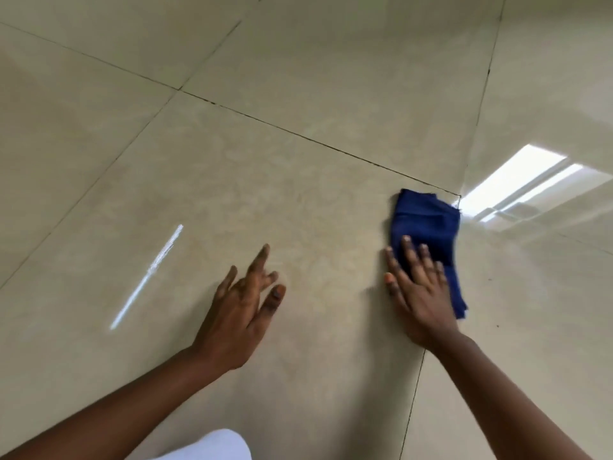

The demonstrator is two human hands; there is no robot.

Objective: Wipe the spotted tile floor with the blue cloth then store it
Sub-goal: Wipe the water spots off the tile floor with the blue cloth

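A folded dark blue cloth [428,224] lies flat on the glossy beige tile floor [265,180], close to a grout crossing at the right. My right hand [419,293] presses on the cloth's near part with straight, spread fingers. My left hand [242,310] is to the left of it, fingers loosely spread, its fingertips at the tile; it holds nothing. A few small dark specks show on the tile to the right of the cloth.
Dark grout lines [318,141] cross the floor. A bright window reflection [517,180] lies right of the cloth, and a thin light streak [149,273] left of my left hand. White clothing [212,446] shows at the bottom edge.
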